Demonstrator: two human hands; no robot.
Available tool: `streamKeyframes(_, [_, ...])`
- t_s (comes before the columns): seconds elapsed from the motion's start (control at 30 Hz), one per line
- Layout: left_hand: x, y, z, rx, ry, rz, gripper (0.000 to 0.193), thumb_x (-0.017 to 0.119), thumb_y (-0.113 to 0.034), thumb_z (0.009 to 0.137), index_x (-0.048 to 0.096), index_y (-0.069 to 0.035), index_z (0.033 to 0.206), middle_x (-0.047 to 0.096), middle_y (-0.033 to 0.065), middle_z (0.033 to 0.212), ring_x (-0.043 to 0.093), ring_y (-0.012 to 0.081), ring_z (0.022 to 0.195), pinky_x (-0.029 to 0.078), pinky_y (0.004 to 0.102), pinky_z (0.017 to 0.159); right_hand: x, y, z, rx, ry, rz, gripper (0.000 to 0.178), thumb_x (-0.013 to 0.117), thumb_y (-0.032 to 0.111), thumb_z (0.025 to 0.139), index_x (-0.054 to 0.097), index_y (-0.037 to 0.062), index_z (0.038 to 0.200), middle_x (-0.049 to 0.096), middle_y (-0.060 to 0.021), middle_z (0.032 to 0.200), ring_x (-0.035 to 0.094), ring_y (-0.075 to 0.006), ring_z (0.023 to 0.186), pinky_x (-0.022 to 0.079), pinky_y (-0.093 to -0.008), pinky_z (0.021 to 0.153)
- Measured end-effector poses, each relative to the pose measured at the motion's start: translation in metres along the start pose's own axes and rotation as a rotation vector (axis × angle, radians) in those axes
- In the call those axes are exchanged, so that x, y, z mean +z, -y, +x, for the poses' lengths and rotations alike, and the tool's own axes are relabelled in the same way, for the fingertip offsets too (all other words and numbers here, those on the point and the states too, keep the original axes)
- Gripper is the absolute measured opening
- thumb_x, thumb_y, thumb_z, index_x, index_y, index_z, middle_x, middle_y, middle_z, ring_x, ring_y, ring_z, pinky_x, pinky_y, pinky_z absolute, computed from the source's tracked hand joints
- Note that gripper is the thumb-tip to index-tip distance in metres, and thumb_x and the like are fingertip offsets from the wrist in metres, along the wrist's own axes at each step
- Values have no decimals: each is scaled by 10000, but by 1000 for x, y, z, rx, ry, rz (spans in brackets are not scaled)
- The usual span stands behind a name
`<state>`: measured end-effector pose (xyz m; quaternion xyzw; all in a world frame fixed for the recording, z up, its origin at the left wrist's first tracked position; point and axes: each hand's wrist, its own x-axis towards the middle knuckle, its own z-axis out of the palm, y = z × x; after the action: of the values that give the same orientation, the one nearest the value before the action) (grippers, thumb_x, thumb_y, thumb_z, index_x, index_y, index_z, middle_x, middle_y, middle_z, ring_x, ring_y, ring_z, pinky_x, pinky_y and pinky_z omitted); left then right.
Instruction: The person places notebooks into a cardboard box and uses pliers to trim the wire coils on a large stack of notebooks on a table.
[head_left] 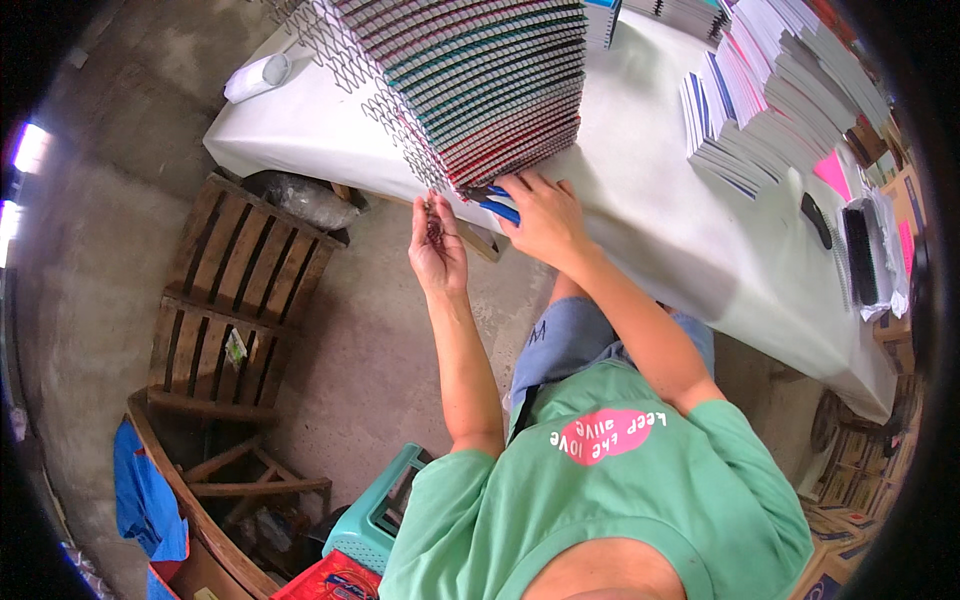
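A tall stack of spiral-bound notebooks (480,85) stands at the table's near edge, its coils in red, teal and dark rows. Loose zigzag wire ends (340,45) stick out along its left side. My right hand (545,215) grips blue-handled pliers (500,208), whose dark jaws reach the stack's lowest near corner. Just left of that corner, my left hand (438,255) is cupped palm up, fingers pointing at the stack. Small dark-reddish bits (434,228), apparently coil clippings, lie in it. The exact contact of the jaws is too small to tell.
A white-covered table (640,215) holds stacked booklets (770,100), a black-handled tool (816,220), a black brush-like object (860,255) and a white roll (258,78). Wooden slatted pallets (235,260) and a teal stool (375,515) stand to the left. Cardboard boxes (850,480) are low right.
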<state>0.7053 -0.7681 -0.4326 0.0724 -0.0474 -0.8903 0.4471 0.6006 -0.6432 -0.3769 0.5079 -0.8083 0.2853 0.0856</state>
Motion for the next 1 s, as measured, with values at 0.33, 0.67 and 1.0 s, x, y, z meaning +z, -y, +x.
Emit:
streamKeyframes(0.33, [31,6,-6,138,81,494,224,607,-131,884,539,2,1051,596,75,1017,599,121,873,525,207,765,-4,13,3,6,-97,-151,434,670,194,676,557,164,1095,545,-55,971,536,-243,977,396,-463,827])
streamKeyframes(0.67, [27,20,1,423,106,792,220,587,-161,908,557,8,1046,600,42,889,526,71,713,456,205,639,-2,2,9,141,201,108,358,684,185,674,593,153,1019,572,-101,919,604,-271,871,471,-456,740])
streamKeyframes(1.0, [31,19,-3,440,104,873,239,535,-169,939,549,28,1074,581,40,878,502,75,713,435,212,623,-4,7,7,-20,-168,-117,513,711,215,669,547,178,1153,541,-35,1014,506,-228,1004,340,-458,890])
